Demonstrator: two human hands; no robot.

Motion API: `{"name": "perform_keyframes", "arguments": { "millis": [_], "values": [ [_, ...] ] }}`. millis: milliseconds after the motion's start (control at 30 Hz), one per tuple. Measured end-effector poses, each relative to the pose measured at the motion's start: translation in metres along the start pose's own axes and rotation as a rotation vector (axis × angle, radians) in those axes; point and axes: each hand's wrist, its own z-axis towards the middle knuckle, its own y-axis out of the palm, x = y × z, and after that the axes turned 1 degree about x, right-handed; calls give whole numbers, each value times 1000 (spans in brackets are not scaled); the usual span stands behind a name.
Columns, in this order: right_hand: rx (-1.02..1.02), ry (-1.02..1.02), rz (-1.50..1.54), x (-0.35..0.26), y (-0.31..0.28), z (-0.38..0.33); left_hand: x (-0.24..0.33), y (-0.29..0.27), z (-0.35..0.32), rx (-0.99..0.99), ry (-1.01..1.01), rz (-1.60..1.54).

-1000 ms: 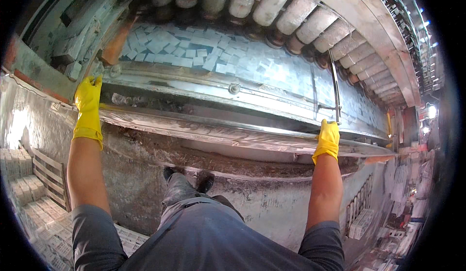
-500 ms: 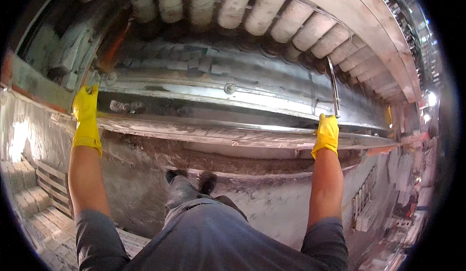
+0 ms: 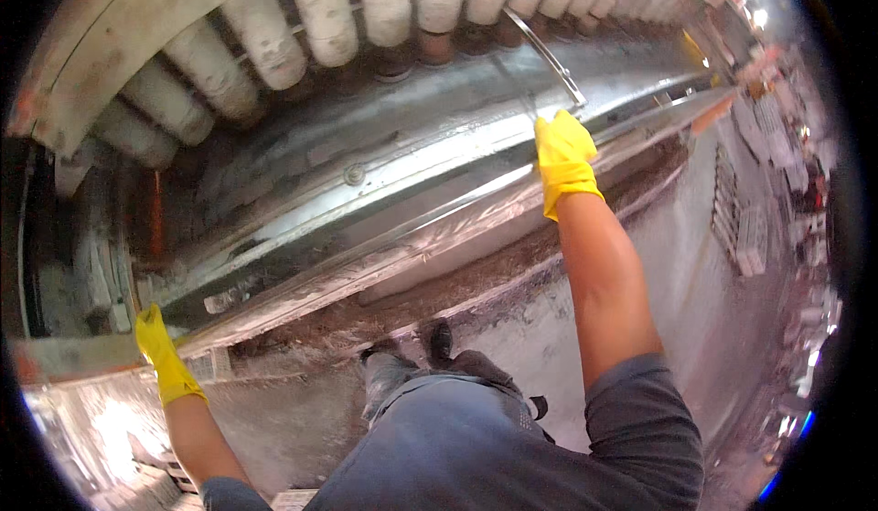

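My left hand (image 3: pixel 157 339), in a yellow rubber glove, is at the left end of a long metal trough (image 3: pixel 302 214), against the machine frame (image 3: pixel 69 357). Its fingers are bent together, and what they grip is hidden. Farther right, my right hand (image 3: pixel 565 156), gloved alike, makes a fist over the trough's near edge. Just beyond its knuckles ends a slim metal bar (image 3: pixel 549 61), which slants up towards the rollers; whether the fist touches it I cannot tell. A round bolt (image 3: pixel 354 174) sits on the trough's shiny strip between my hands.
A row of thick, pale rollers (image 3: pixel 326 17) spans the far side, under a curved beam (image 3: pixel 119 17). A small lump (image 3: pixel 224 302) lies in the trough near my left hand. A pallet (image 3: pixel 737 214) is on the floor to the right. My shoes are below the trough.
The view has swung, so the trough now slants up to the right. Both hands keep about the same places on the machine; my right arm reaches farther forward in the picture.
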Motion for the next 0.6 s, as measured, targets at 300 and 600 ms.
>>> {"name": "perform_keyframes", "arguments": {
  "millis": [300,600],
  "values": [
    [-230,123,-12,-24,-39,0,-15,-10,13,-12,80,-22],
    [-284,273,73,-16,-25,20,3,-9,13,-49,-41,20]
  ]
}}
